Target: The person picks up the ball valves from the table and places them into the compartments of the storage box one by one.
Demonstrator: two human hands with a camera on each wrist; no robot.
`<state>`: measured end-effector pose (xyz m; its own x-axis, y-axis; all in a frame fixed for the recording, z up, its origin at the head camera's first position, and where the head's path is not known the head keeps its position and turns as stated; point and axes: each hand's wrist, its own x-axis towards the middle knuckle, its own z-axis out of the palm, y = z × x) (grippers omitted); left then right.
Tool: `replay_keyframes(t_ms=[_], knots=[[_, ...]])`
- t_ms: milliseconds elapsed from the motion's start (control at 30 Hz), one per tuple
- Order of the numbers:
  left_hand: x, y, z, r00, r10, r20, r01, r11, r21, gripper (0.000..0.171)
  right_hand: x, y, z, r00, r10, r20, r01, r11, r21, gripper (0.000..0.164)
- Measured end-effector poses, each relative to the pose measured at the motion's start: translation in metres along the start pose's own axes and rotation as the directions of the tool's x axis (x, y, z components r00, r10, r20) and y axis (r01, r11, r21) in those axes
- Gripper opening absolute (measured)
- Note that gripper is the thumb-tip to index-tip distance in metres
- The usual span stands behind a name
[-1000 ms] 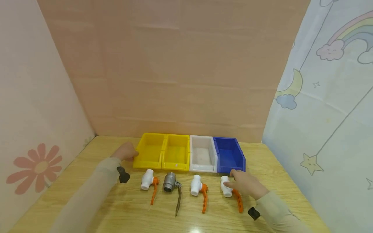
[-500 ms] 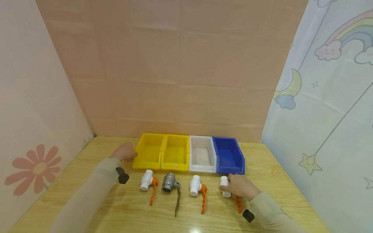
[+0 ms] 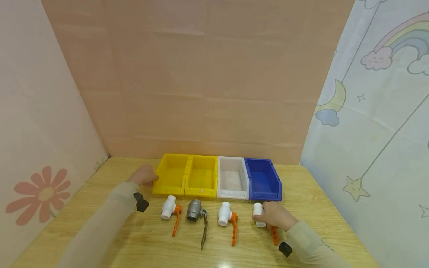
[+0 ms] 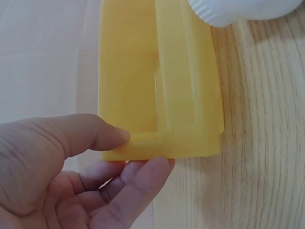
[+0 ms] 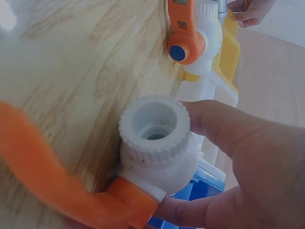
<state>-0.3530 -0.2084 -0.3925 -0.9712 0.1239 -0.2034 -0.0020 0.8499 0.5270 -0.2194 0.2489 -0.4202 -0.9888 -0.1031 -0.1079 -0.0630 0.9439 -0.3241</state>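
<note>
"So, where's the rightmost valve (image 3: 258, 209)?"

"Near the blue bin (image 3: 264, 196), gripped by the right hand (image 3: 279, 215); the left hand (image 3: 144, 175) pinches the leftmost bin (image 4: 178, 90)."

"What's hidden?"

"Part of that valve's orange handle (image 3: 275, 236), behind the right hand."

Small work booth (image 3: 37, 93) — wood-grain table (image 3: 298, 186), tan backdrop (image 3: 201, 74), rainbow-print sheet (image 3: 382, 126).

White valve (image 5: 159, 164) with orange handle (image 5: 45, 172), plain yellow bin (image 4: 178, 76)

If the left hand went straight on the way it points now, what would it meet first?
The leftmost yellow bin, immediately: the left hand pinches its side wall, thumb on the rim, fingers against the outside. Its exact heading is hard to judge.
</note>
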Motion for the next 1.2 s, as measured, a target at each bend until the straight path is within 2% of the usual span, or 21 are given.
replay_keyframes(t_ms=[200, 500, 800, 1033, 1067, 1200], knots=[[0.001, -0.001, 0.000, 1.000, 0.004, 0.001, -0.004, 1.000, 0.013, 0.014, -0.001, 0.001, -0.001, 1.000, 0.007, 0.004, -0.007, 0.999, 0.054, 0.033], [0.002, 0.001, 0.001, 1.000, -0.031, 0.007, 0.031, 1.000, -0.002, 0.017, 0.003, 0.005, -0.014, 1.000, 0.010, -0.005, -0.010, 1.000, 0.025, 0.034], [0.001, 0.002, -0.001, 1.000, -0.025, 0.005, 0.025, 1.000, 0.001, 0.013, 0.012, -0.003, -0.057, 1.000, -0.023, 0.012, 0.022, 0.998, 0.053, 0.037], [-0.001, 0.003, -0.001, 1.000, -0.025, -0.001, 0.025, 1.000, 0.006, 0.012, 0.036, -0.001, -0.094, 1.000, -0.022, 0.022, 0.020, 0.998, 0.065, 0.045], [-0.002, 0.004, -0.001, 1.000, -0.030, 0.000, 0.030, 1.000, 0.007, 0.012, 0.040, 0.000, -0.099, 0.999, -0.036, 0.011, 0.035, 0.996, 0.077, 0.040], [-0.003, 0.005, -0.002, 1.000, -0.031, 0.003, 0.031, 1.000, -0.004, 0.013, 0.055, 0.001, -0.112, 0.997, -0.073, -0.039, 0.077, 0.990, 0.119, 0.040]])
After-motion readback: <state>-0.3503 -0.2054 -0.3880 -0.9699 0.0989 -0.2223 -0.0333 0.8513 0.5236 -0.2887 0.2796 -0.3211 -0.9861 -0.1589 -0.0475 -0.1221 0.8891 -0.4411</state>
